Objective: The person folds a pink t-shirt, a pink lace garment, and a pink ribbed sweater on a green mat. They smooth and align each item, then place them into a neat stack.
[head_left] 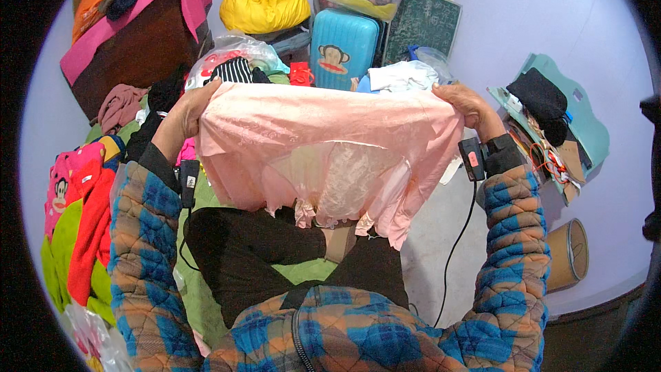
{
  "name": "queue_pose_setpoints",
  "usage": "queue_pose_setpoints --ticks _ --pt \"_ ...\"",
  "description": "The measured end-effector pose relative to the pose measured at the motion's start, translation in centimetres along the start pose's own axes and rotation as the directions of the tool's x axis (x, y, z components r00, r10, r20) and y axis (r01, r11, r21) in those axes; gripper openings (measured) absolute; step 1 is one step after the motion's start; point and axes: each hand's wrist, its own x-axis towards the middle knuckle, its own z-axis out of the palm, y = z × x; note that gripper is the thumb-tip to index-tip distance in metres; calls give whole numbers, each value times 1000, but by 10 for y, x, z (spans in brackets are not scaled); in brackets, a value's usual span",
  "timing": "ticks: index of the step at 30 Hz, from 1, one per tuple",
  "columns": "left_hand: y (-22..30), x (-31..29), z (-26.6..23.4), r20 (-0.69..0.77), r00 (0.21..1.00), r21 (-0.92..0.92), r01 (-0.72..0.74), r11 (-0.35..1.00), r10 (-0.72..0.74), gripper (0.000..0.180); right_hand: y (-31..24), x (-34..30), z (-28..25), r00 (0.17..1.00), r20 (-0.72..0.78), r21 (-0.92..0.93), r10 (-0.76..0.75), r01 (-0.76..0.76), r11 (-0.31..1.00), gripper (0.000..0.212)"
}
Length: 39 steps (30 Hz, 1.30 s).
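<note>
— Both hands closed on the top edge: left hand [184, 116] pinching one corner of the pink garment [323, 155], right hand [467, 105] pinching the other; cloth held up flat and stretched between them, above the lap, lower hem hanging free with a lacy lining showing.

— Anything loose about the hold?

— Fingers are curled over the edge, thumbs hidden behind the fabric; how deep the pinch goes I cannot tell; the material looks thin and slippery, so one corner could slide out and the piece would drop onto the dark trousers [275, 248].

— Other hazards?

— A black cable [456, 244] hangs from the band at the right wrist, close to the trailing hem; the hem could catch on it; clothes are piled all around, a blue suitcase [342, 48] and a yellow bundle [265, 5] well beyond the hands, so a dropped garment may land among the heaps at the left.
</note>
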Motion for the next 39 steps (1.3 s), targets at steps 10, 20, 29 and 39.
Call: queue_pose_setpoints --ticks 10,20,29,39 --pt "19 6 -18 85 972 -180 -201 963 219 48 5 4 -18 987 36 -12 -160 160 987 28" --pt "30 -9 -10 128 907 -250 -362 898 401 45 9 -5 -21 962 -44 -106 -269 263 959 26" --pt "24 -2 -19 96 907 -220 -381 898 409 52 3 -12 -25 968 5 -168 -250 247 954 25" --pt "25 -10 -16 -43 765 394 -578 715 642 54 -15 -1 -30 844 -190 -287 -502 441 850 22"
